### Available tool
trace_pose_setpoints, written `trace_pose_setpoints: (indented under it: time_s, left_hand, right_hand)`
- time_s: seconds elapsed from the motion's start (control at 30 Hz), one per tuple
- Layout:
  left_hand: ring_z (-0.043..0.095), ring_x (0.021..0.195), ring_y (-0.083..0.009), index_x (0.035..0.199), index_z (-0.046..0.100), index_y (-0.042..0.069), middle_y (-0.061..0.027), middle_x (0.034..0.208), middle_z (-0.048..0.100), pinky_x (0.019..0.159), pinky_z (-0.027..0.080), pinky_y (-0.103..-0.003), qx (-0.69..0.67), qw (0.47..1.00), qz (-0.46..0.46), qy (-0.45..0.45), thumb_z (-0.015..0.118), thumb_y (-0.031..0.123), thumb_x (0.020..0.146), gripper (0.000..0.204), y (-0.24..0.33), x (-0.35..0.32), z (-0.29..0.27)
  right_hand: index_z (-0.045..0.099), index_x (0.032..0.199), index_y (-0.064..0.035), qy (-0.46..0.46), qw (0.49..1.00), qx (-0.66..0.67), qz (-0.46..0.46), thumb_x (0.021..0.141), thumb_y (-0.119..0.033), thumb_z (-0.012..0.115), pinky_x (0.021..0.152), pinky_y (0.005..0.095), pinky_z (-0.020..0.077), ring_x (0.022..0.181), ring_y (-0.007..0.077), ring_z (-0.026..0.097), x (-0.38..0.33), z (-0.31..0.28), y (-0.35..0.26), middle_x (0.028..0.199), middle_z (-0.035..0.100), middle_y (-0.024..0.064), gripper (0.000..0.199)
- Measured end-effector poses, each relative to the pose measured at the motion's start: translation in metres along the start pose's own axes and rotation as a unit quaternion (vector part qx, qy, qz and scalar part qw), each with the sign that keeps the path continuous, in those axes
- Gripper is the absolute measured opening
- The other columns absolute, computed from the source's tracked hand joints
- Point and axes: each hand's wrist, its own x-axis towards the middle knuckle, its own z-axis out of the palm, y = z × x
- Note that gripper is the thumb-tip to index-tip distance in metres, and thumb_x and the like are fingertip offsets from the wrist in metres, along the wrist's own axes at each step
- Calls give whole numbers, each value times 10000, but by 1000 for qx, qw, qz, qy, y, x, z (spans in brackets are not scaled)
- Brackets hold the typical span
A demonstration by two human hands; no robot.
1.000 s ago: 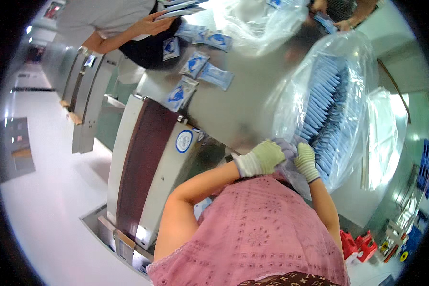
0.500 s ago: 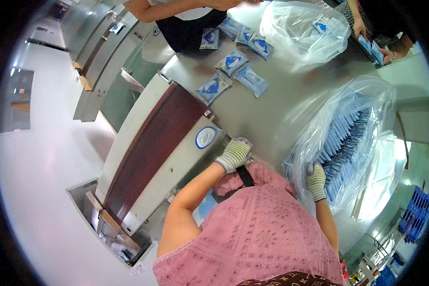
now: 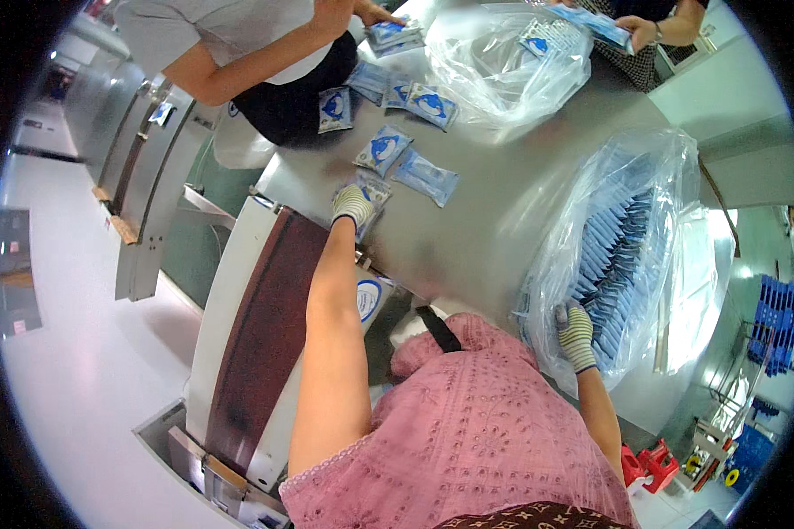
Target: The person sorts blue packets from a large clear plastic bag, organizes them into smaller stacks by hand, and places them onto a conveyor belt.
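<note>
Packets lie loose along the left edge of the metal table, flat, soft-looking pillows in pale blue and white; several show a rounded dark-blue animal figure, with lettering too small to make out. Your gloved left hand is on the nearest packet, by that left edge, its fingers bent over it; whether they have closed on it, you cannot tell from this view. Towards the table's right edge stands a clear plastic bag, its mouth open, holding tightly packed rows of blue packets stood on edge. Your gloved right hand rests against the bag's near side, fingers partly curled; you cannot tell whether they pinch the film. Left of you, beside the dark-red belt, an oval white sticker has a blue rim and illegible print. At the far edge, a co-worker's hand holds pale-blue packets above a second clear bag.
</note>
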Motion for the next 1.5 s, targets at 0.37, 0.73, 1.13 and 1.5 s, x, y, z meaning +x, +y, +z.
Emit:
trace_pose_setpoints:
  time_s: [0.37, 0.73, 1.13, 1.5]
  left_hand:
    - [405, 1254, -345, 1163, 576, 72, -192, 1325, 446, 1027, 338, -425, 267, 897, 325, -132, 717, 386, 693, 583, 99, 0, -5]
    - [577, 1058, -332, 1252, 498, 122, -195, 1151, 583, 846, 484, -404, 315, 848, 380, -195, 721, 394, 686, 666, 150, 20, 19]
    - [524, 1054, -377, 1176, 412, 34, -230, 1250, 457, 815, 468, -427, 63, 939, 338, -4, 684, 278, 710, 593, 54, -37, 107]
    - [517, 1080, -354, 1226, 466, 28, -235, 1109, 539, 829, 443, -479, 209, 931, 285, -87, 511, 192, 831, 430, 66, -77, 86]
  right_hand:
    - [609, 1034, -61, 6, 999, -9, 33, 886, -382, 425, 767, 460, 447, 847, 370, 589, 4, -5, -9, 915, 626, 209, 398]
    - [626, 1005, -29, -62, 996, -18, 67, 888, -350, 403, 810, 455, 445, 891, 380, 584, 7, -3, -6, 934, 627, 218, 407]
    - [631, 1027, -59, -22, 998, 23, 53, 890, -371, 392, 801, 458, 450, 883, 378, 588, 8, -15, -17, 927, 632, 219, 417]
    - [652, 998, -67, -25, 998, 24, 51, 887, -393, 378, 776, 473, 452, 844, 389, 589, 10, -25, -26, 893, 636, 213, 440]
